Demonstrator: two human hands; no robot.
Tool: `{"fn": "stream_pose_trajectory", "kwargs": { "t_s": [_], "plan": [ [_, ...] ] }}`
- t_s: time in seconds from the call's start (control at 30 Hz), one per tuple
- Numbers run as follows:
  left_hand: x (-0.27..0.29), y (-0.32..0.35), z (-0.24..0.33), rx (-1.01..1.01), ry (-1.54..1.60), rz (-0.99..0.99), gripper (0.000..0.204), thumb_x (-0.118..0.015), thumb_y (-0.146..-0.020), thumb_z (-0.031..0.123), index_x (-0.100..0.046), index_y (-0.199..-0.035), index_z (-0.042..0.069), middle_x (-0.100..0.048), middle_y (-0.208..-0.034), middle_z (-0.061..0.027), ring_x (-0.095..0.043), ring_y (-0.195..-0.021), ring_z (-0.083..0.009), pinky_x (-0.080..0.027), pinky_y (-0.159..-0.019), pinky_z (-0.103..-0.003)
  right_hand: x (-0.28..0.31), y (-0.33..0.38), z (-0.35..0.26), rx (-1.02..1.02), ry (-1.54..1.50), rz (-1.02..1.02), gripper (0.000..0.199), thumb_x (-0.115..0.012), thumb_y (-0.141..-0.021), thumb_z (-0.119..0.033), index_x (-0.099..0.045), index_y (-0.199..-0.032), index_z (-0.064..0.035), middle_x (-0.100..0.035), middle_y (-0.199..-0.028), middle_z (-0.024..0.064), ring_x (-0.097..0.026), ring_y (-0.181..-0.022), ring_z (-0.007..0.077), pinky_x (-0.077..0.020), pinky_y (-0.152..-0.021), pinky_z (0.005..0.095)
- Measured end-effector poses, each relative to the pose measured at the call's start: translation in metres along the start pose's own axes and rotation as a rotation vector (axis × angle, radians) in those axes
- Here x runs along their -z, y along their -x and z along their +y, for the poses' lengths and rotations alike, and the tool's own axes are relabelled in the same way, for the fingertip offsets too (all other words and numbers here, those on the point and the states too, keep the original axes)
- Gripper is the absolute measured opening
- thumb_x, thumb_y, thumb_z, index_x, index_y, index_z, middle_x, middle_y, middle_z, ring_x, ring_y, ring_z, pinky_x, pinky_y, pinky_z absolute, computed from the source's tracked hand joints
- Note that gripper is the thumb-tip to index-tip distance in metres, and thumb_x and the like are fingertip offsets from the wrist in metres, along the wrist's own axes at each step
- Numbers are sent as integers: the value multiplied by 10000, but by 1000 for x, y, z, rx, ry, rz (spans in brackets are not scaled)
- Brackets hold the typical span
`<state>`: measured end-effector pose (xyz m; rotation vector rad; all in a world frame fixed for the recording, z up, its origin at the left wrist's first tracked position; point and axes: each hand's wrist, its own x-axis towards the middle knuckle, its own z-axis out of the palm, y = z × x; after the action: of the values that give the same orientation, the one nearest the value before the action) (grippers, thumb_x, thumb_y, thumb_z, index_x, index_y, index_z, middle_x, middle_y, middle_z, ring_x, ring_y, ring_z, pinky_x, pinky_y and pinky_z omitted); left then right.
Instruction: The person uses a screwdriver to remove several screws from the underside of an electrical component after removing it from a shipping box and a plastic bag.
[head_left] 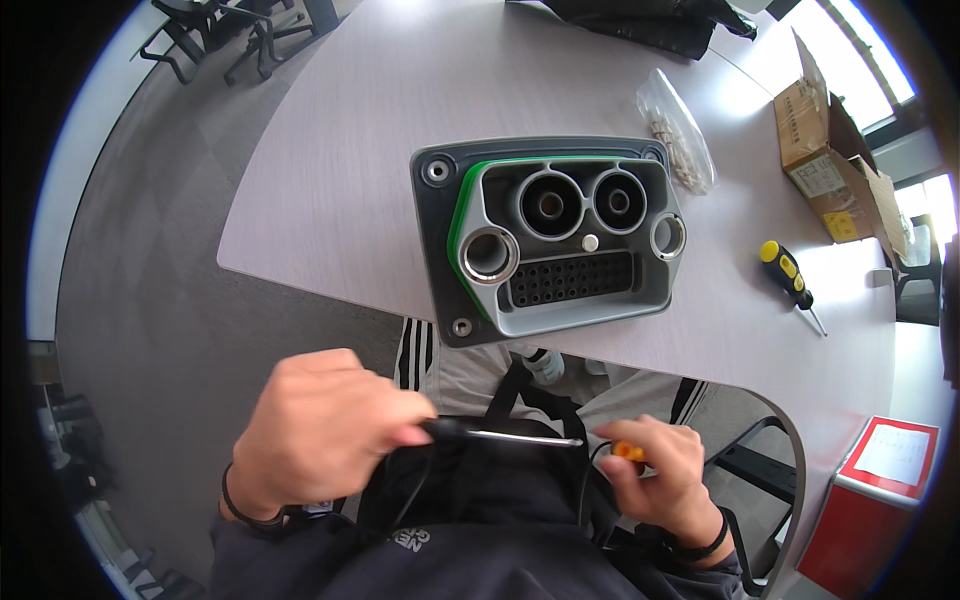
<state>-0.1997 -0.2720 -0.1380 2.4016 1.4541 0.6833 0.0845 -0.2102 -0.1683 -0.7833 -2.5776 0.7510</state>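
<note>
My left hand (325, 425) is closed round the black handle of a screwdriver (520, 438), held level above my lap with its metal shaft pointing right. Close to the shaft's tip, my right hand (655, 470) pinches a small orange piece (628, 451); fingers cover part of it, so its exact kind is unclear. Beyond both hands, a large grey multi-port connector housing (590, 318) with a green seal lies at the table's near edge. Two deep round sockets, two metal-ringed holes and a block of small pin holes face up. Neither hand touches the housing.
On the table (340, 190) to the right lies a yellow-and-black screwdriver (785, 272). A clear bag (680, 135) of small parts rests behind the housing. Farther right are an opened cardboard box (815, 150) and a red box (865, 530). Black plastic (650, 25) lies at the far edge.
</note>
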Motion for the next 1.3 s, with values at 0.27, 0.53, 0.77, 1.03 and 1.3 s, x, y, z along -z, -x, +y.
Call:
{"fn": "stream_pose_trajectory", "kwargs": {
  "t_s": [0.27, 0.53, 0.77, 1.03, 1.3],
  "plan": [
    [-25, -9, 18, 120, 1303, 482, 250, -566, -959, 189, -407, -1025, 8, -634, -1032, -301, -618, -1052, -378, -492, -902, -447, -9, -22, -14, 5, -645, -19, 367, -670, -813, -1, -568, -1166, -23, -648, -859, 95, -631, -742, 249, -515, -656, 312],
    [-38, -12, 19, 77, 1158, 414, 137, -672, -856, 27, -615, -959, -43, -624, -916, -169, -666, -793, -236, -542, -732, -308, -20, -35, -20, 82, -575, 148, 380, -737, -767, -33, -604, -1122, -6, -577, -732, 87, -539, -605, 232, -437, -541, 320],
    [-41, -11, 18, 95, 1124, 490, 185, -658, -850, -15, -584, -1015, -52, -647, -890, -179, -672, -816, -249, -548, -741, -323, -20, -32, -15, 67, -506, 210, 383, -751, -744, -34, -616, -1101, -3, -595, -747, 86, -543, -613, 223, -440, -543, 316],
    [-45, -12, 17, 34, 1069, 564, 234, -648, -848, -43, -516, -1041, -25, -643, -878, -181, -653, -784, -242, -543, -731, -330, -20, -34, -12, 110, -391, 240, 405, -759, -712, -25, -619, -1091, 8, -615, -764, 89, -552, -614, 217, -447, -544, 307],
    [-46, -9, 14, -4, 1034, 516, 235, -671, -847, -16, -535, -1039, -21, -642, -877, -173, -655, -798, -245, -530, -716, -317, -23, -36, -13, 132, -373, 215, 414, -759, -719, -24, -608, -1100, 29, -614, -767, 95, -552, -616, 222, -451, -546, 312]
  ]
}}
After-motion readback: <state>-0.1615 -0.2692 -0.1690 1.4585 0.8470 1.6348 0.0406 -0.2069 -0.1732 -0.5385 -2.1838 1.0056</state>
